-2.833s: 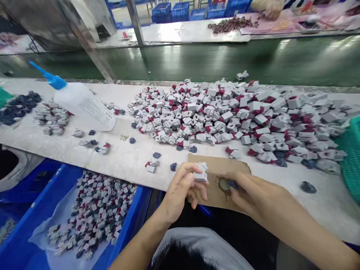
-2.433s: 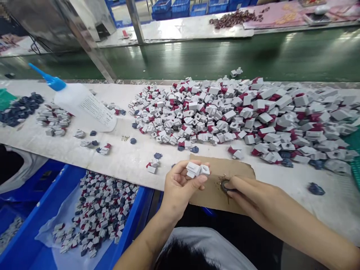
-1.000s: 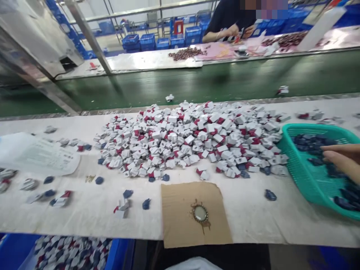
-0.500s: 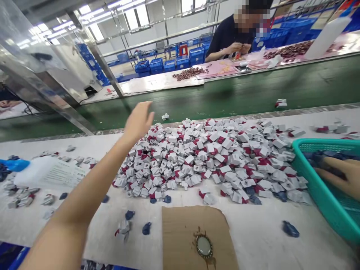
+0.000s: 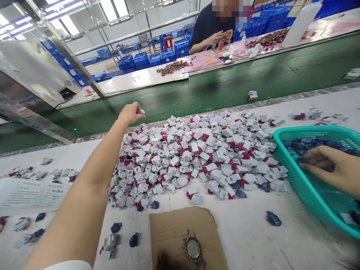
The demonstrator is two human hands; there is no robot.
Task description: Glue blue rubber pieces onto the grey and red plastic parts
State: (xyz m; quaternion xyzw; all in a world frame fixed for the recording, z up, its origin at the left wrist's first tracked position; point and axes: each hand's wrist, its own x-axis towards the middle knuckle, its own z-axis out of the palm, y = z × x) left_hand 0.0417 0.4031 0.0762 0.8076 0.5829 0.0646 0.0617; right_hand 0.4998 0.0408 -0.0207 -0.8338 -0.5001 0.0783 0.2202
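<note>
My left hand point(image 5: 131, 113) reaches across the far side of a large heap of white-and-red plastic parts point(image 5: 197, 157), pinching a small red-and-white piece point(image 5: 141, 111) between its fingertips. My right hand point(image 5: 329, 165) rests inside a teal plastic basket point(image 5: 306, 129), its fingers among dark blue parts point(image 5: 306, 146). Whether those fingers hold a part is hidden. A torn cardboard sheet point(image 5: 180, 240) lies near the bench's front edge, below both hands. On it sits a round disc point(image 5: 193, 249) ringed with brown smears.
Loose blue and white parts lie around the heap on the white-covered bench point(image 5: 247, 240). A white bottle with a printed label point(image 5: 33, 195) lies at the left. Beyond the bench runs a green belt point(image 5: 202, 90), and a person point(image 5: 210, 33) works at the far bench.
My left hand has let go of the white parts and moved from the cardboard to the far side of the heap. My right hand has moved into the basket. The view has swung up and right.
</note>
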